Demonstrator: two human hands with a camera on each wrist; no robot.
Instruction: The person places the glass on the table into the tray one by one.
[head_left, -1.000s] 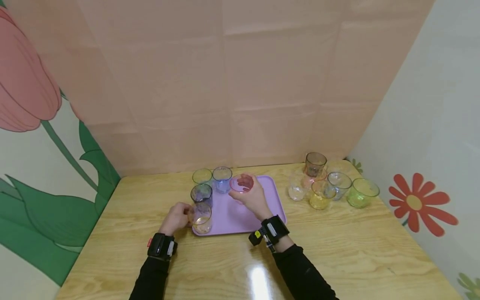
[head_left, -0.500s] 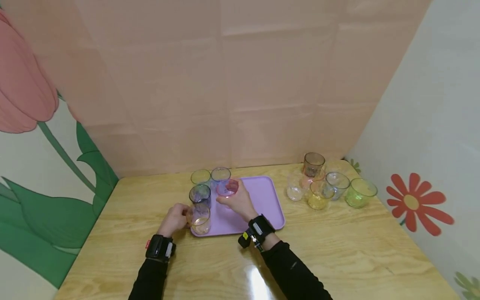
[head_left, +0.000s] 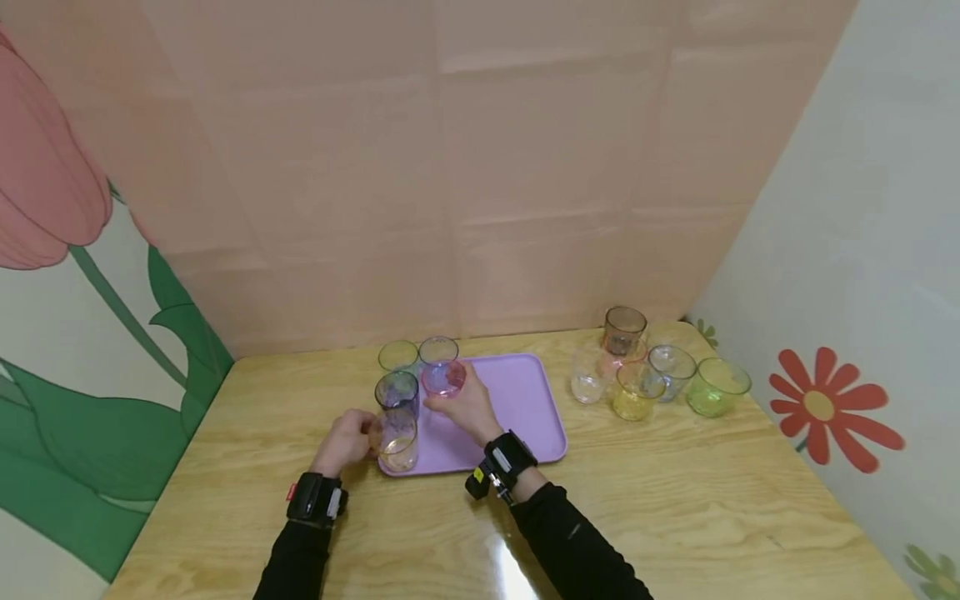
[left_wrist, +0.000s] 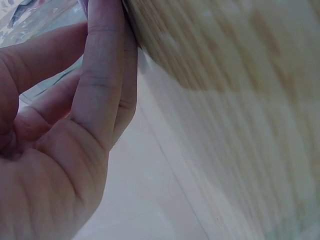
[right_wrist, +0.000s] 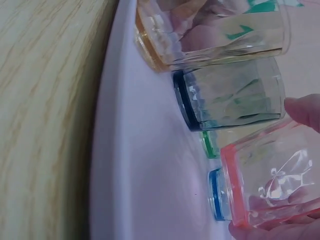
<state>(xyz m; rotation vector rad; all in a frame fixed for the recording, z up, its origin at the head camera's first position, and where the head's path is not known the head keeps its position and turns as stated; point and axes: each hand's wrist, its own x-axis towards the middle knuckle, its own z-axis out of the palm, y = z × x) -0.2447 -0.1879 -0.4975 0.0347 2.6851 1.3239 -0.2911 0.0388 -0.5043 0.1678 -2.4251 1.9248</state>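
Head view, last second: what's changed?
The right hand carried the pink glass leftward over the purple tray, toward the blue glass, also slightly down in the picture. Still gripped; nothing released or newly grasped. Unchanged: left hand at the amber glass, tray, its other standing glasses, and the cluster of glasses on the right.

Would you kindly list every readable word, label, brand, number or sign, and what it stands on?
None can be read.
Left wristband, red tab and white patch: any print too small to read.
Right wristband, pale patch: any print too small to read.
Pink tumbler: none visible.
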